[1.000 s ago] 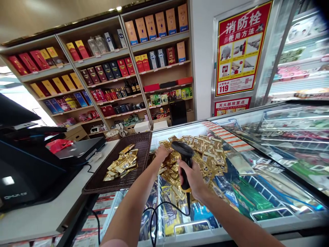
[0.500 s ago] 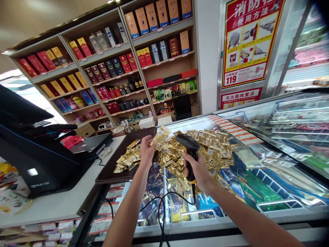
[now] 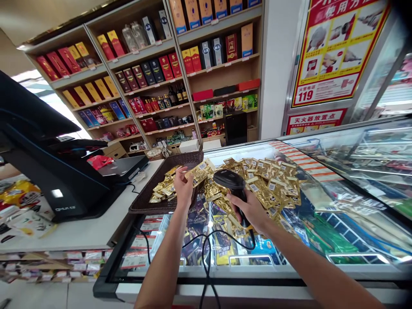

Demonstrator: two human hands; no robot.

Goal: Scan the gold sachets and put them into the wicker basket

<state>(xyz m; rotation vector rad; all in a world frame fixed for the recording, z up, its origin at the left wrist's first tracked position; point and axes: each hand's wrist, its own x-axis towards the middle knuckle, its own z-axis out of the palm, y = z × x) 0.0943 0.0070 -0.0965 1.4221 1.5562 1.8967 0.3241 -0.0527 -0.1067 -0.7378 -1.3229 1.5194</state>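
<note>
My left hand (image 3: 183, 187) pinches a gold foil packet (image 3: 201, 170) by its left end, above the right side of a dark brown woven basket (image 3: 141, 202). Several more gold packets (image 3: 165, 187) lie inside that basket. In my right hand (image 3: 249, 210) is a black barcode scanner (image 3: 229, 179) with yellow trim, its head tilted left toward the held packet. A black cable (image 3: 207, 257) loops down from the scanner's handle. Behind and right of the scanner, a large heap of gold packets (image 3: 273, 184) covers part of the freezer's glass top (image 3: 193, 253).
To the left, a black checkout terminal (image 3: 74, 189) stands on a white counter (image 3: 93, 234). Bagged goods (image 3: 25, 214) sit beside it. Wrapped products show through the freezer glass. Shelves of boxed bottles (image 3: 151, 77) rise behind, and a red fire-safety poster (image 3: 337, 56) hangs at right.
The scanner's head has tilted left and come closer to the packet in my left hand. The packet is turned more level. The whole view has shifted slightly.
</note>
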